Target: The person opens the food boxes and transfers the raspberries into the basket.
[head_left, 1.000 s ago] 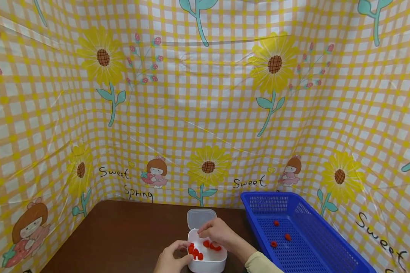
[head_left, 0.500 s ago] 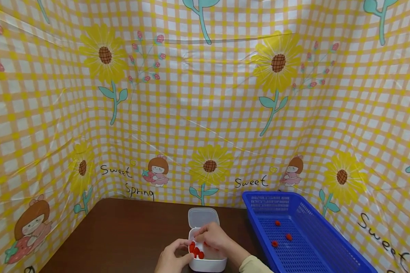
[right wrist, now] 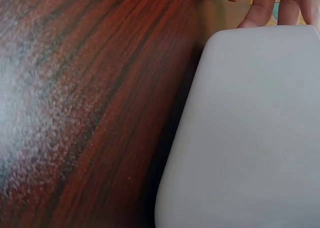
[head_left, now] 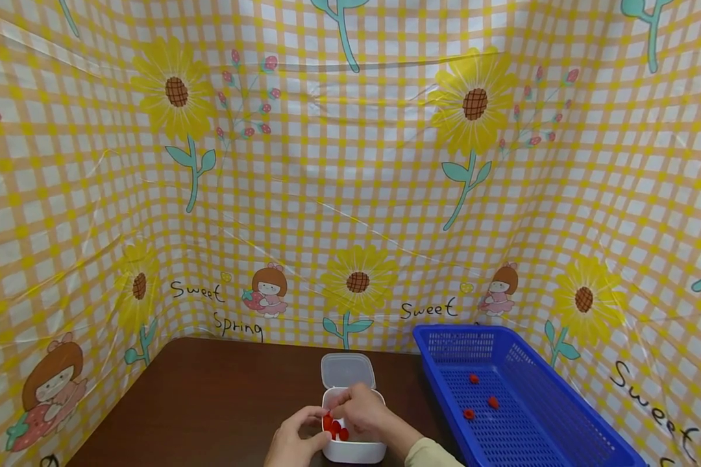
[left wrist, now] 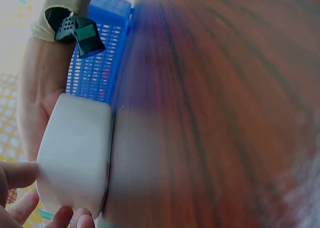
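Observation:
In the head view a white lidded box (head_left: pixel 355 452) stands on the table, its translucent lid (head_left: pixel 347 371) tipped back on the far side. Several small red berries (head_left: pixel 335 426), raspberry-like, lie along its left inner wall. My left hand (head_left: pixel 296 436) grips the box's left side, with the thumb at the near-left rim and the fingers farther back. My right hand (head_left: pixel 361 410) reaches down inside with bent fingers, close to those berries. Its fingertips are hidden, so whether it pinches one cannot be told. Both wrist views show mainly the box's outer wall (left wrist: pixel 77 148).
A blue slotted basket (head_left: pixel 537 415) stands to the right, with three red berries on its floor. Brown wood tabletop (head_left: pixel 210 402) extends to the left. A checked, flower-printed cloth (head_left: pixel 304 194) hangs behind and at both sides.
My right hand has moved a little left and deeper into the box. The berries seen earlier at the right of the box are now hidden behind it. My left hand stays on the box.

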The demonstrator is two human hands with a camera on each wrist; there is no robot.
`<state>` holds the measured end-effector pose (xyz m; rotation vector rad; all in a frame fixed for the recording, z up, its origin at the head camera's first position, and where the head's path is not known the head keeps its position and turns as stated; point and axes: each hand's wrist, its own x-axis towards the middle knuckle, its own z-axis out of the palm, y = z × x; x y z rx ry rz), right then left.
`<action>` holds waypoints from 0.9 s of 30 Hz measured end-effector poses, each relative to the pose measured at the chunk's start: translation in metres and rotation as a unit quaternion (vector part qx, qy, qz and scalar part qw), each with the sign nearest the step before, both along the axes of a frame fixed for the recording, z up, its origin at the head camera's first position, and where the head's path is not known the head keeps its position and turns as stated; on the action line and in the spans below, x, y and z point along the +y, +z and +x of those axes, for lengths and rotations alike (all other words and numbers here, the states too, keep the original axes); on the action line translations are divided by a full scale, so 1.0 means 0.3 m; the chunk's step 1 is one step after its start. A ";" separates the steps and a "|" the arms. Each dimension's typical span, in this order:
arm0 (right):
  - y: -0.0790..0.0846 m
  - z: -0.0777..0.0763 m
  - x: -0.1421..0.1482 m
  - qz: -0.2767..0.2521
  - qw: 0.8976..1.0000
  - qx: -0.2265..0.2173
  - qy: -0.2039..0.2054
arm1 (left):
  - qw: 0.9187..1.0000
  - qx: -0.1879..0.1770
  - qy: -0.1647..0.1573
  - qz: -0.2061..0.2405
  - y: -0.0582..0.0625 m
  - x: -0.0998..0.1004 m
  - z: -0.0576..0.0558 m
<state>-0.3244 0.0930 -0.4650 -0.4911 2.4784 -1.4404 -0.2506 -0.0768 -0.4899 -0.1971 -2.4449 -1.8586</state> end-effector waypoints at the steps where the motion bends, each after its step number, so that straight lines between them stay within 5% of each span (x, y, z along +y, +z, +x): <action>1: 0.002 0.001 0.000 0.001 1.000 0.003 0.002 | 1.000 0.003 -0.001 -0.002 -0.001 0.000 -0.001; 27: 0.003 0.006 -0.009 0.023 0.999 0.032 -0.011 | 0.999 0.018 -0.004 -0.027 0.001 -0.004 0.003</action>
